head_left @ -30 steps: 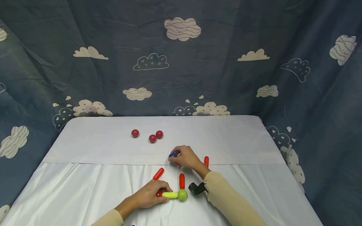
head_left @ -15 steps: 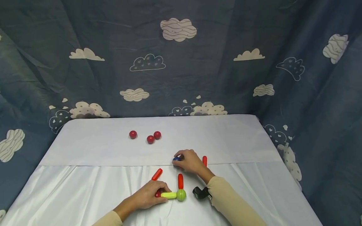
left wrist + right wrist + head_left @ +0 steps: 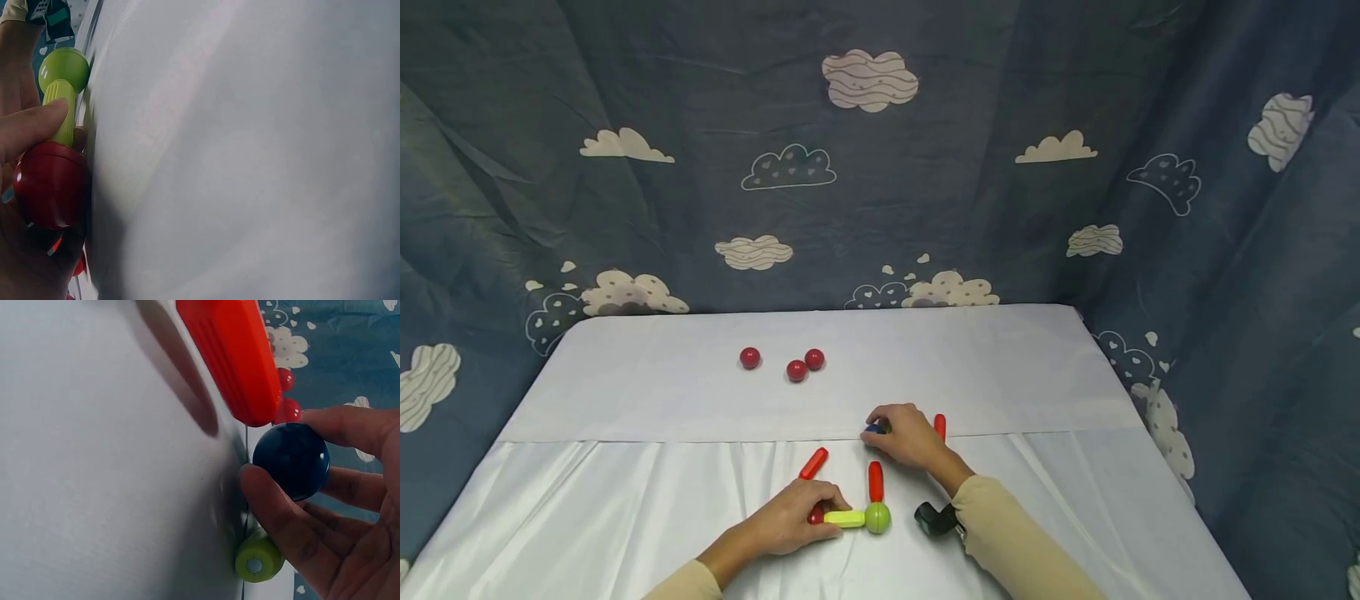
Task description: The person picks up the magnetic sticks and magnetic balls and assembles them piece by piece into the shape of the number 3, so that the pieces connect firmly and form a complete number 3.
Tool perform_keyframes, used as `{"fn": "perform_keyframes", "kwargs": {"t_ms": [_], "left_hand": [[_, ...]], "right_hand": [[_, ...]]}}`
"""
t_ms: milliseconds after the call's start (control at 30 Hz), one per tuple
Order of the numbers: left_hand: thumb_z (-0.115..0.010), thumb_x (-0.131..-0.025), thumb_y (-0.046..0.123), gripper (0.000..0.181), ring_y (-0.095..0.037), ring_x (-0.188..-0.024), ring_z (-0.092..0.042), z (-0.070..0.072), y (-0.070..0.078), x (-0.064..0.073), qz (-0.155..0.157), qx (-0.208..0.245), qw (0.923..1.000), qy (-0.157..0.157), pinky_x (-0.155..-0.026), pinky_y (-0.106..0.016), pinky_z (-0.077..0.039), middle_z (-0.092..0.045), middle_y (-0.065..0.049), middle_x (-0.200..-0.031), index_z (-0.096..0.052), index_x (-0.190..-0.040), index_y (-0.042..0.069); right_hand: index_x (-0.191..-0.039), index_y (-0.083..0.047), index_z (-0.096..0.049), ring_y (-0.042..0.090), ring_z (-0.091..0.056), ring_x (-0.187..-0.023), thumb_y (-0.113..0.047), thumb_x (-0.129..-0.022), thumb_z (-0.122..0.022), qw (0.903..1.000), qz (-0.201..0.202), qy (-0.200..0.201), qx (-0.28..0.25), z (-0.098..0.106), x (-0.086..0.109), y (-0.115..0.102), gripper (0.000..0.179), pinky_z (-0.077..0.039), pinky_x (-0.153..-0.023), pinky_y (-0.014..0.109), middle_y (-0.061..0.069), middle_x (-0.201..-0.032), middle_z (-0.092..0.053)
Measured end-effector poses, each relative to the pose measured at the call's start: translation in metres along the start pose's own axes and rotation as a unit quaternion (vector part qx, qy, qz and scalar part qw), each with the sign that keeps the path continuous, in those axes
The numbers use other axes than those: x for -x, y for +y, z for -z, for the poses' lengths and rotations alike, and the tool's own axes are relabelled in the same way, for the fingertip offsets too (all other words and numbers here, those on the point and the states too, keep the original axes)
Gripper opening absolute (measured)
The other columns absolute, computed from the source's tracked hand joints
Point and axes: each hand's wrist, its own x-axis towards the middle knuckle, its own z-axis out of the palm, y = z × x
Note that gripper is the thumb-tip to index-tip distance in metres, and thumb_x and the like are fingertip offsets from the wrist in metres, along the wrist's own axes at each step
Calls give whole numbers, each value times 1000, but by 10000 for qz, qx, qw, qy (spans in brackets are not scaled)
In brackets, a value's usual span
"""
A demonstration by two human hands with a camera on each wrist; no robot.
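My left hand grips a yellow-green rod, its thumb lying along the rod in the left wrist view. A red ball sits at one end of this rod and a green ball at the other. From the green ball a red rod points away from me. My right hand pinches a dark blue ball between thumb and fingers. Close to that ball in the right wrist view are a red rod and the pale-tipped end of a green rod.
Three red balls lie toward the back of the white-covered table. One red rod lies just beyond the left hand; another red rod shows behind the right wrist. A dark blue curtain with clouds hangs behind.
My right hand has moved right and nearer to me, carrying the blue ball. My left hand stays on the yellow-green rod. The whole head view has shifted slightly.
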Motion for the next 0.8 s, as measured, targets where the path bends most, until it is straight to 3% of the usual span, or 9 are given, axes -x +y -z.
{"fn": "perform_keyframes", "kwargs": {"t_ms": [367,800], "left_hand": [[-75,-84,17,16,2,-82,-52,0,0,0,-26,-7,10000,30,-76,-21,-46,-62,16,-91,-68,-99,16],[-74,-84,18,17,2,-82,-52,1,1,0,28,43,10000,-14,-77,-22,-46,-62,16,-92,-68,-100,16]], "right_hand": [[-97,-7,-70,13,-58,-76,-27,-85,-72,9995,282,126,10,-3,5,3,23,-50,-72,30,0,-85,-66],[-97,-7,-71,13,-57,-78,-29,-85,-72,9998,180,74,12,-7,10,1,24,-50,-75,32,-1,-88,-66]]}}
